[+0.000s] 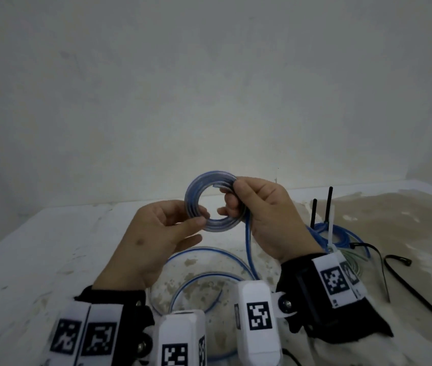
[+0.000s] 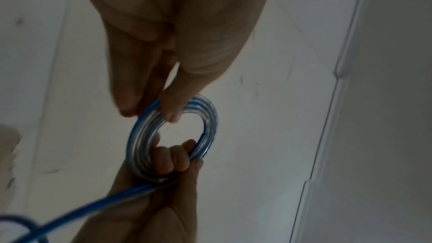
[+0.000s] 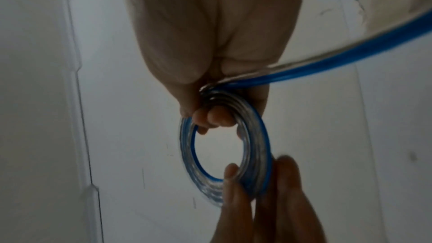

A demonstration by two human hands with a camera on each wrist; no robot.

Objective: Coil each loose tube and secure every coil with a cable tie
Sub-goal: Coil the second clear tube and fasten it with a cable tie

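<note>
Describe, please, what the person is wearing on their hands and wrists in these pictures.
Both hands are bare: left hand, right hand. Each wrist carries a black fabric wrap fitted with white blocks and white bands printed with black-and-white square markers. Round metal fasteners join the blocks to the wraps. No sleeves or cables show.

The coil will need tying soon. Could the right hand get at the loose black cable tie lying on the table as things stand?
Probably not right away. The right hand grips the coil, fingers hooked through it. The black cable tie lies uncovered on the table beside that wrist, so the path looks free once the left hand holds the coil alone.
</note>
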